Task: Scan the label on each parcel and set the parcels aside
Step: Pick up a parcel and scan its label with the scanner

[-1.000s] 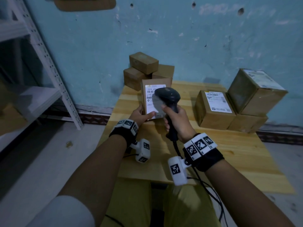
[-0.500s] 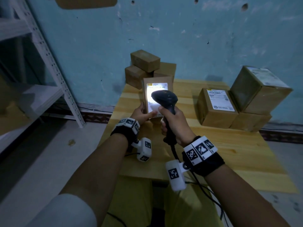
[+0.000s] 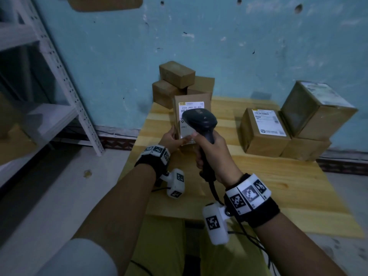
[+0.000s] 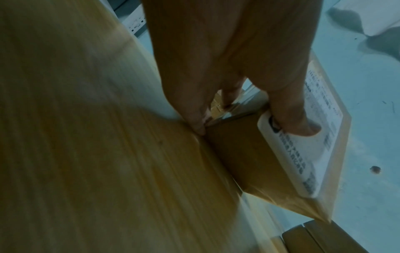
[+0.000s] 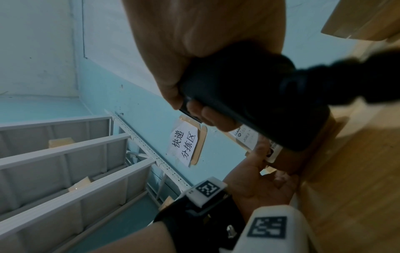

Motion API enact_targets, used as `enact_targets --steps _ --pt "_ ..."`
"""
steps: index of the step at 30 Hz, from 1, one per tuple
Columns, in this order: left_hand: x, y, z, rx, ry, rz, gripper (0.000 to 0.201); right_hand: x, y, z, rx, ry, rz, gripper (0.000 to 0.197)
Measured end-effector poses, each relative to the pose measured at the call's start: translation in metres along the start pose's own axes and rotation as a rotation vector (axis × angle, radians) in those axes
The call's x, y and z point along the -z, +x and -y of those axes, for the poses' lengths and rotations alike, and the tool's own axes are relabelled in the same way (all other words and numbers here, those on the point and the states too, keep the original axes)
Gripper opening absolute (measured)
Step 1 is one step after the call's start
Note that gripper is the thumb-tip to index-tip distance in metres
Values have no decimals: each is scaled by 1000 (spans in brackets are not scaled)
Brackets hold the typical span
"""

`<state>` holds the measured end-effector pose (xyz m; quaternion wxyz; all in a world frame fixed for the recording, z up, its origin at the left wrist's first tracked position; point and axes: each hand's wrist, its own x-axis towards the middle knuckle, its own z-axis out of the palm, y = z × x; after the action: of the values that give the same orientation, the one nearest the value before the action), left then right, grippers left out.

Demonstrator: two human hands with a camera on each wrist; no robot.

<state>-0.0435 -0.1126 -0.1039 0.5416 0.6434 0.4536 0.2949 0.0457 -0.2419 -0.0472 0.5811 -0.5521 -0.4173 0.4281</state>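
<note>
Left hand [image 3: 172, 137] gripped the upright parcel [image 3: 192, 100] at its lower left corner, thumb [image 4: 293, 119] pressed on the white label [image 3: 191, 108], fingers behind. Stood on edge on the desk [image 3: 278, 182], toward the far left part, label facing the wearer. Right hand [image 3: 214, 154] wrapped round the handle of the black scanner [image 3: 200, 119], its head held just in front of the label, covering the label's lower half. Behind the parcel, against the blue wall [image 3: 229, 56]: three small plain boxes [image 3: 177, 73], stacked. At the desk's far right: a labelled box [image 3: 264, 132] just beside two stacked boxes [image 3: 316, 114]. Bare wood between both groups and across the near half. White shelving [image 3: 65, 76] beyond the left edge, apart from the desk.
</note>
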Motion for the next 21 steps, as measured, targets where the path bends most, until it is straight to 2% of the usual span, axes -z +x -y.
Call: enact_targets --steps 6,9,14,21 --pt "1 -2 -1 13 -15 29 64 0 -2 2 -3 -27 4 8" --pt "0 -2 -2 -1 22 -3 61 1 -1 1 -23 -14 -5 6" --pt "-2 -5 -4 -10 5 -15 59 1 0 0 -3 -8 -1 7" --pt "-2 -3 -4 18 -35 -8 57 5 5 -7 14 -22 -37 19"
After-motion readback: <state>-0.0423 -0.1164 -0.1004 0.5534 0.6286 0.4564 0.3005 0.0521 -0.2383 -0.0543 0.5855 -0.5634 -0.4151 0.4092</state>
